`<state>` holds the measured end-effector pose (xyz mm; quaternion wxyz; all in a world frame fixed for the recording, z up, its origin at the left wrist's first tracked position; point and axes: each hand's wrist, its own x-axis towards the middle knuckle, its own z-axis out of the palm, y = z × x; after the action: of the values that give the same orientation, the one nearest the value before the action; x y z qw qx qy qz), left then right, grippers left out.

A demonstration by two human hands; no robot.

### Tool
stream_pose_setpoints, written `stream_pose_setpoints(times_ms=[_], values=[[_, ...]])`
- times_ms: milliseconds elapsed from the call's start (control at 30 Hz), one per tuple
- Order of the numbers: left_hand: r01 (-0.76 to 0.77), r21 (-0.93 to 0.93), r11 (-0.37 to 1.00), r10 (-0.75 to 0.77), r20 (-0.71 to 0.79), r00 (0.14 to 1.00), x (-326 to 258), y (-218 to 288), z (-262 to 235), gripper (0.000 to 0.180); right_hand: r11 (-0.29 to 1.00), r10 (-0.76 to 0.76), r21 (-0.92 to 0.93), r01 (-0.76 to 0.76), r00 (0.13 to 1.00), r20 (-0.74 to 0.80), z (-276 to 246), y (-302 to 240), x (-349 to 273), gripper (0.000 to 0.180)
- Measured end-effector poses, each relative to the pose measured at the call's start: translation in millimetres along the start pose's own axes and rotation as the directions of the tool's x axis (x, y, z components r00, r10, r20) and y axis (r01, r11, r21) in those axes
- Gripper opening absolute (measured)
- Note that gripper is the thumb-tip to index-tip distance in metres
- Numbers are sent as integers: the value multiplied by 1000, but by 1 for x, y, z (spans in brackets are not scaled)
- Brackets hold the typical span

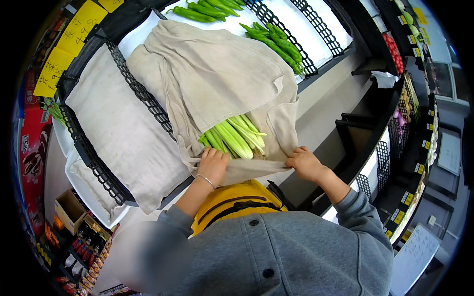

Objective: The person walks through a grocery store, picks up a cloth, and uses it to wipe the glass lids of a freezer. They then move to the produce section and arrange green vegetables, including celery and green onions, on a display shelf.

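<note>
Black mesh dividers (142,93) section this produce stand (326,69). Pale green celery (231,138) lies partly under a beige cloth (222,74), its stalks bare near me. My left hand (213,165) and right hand (305,164) grip the cloth's near edge, fingers curled closed on it. Green peppers (281,47) sit beyond; yellow signs (81,28) stand at upper left.

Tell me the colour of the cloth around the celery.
The cloth is beige, shown best in the head view.
</note>
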<state>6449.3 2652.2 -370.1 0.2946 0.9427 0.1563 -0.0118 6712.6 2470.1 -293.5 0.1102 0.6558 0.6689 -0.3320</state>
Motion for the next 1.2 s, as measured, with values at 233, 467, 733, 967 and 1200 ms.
stream_pose_setpoints(times_ms=[233, 467, 733, 967, 1200], values=[[9, -487, 873, 118, 230, 966, -42, 33, -33, 10, 996, 81, 44, -81, 997, 7, 28, 4, -2, 22], [232, -361, 903, -81, 386, 919, -69, 44, 16, 15, 984, 130, 146, -107, 978, -162, 38, -16, 21, 24], [190, -307, 932, -261, -208, 943, -32, 29, -23, 30, 936, 164, 349, 42, 827, -538, -13, -53, 85, 45], [466, 19, 885, -427, -368, 826, 25, -46, -46, 54, 977, -9, 169, 128, 821, -570, -42, -60, 193, 51], [620, 77, 780, -602, -177, 779, 43, -110, -20, 38, 980, 40, 199, 24, 950, -310, -57, -47, 243, 20]])
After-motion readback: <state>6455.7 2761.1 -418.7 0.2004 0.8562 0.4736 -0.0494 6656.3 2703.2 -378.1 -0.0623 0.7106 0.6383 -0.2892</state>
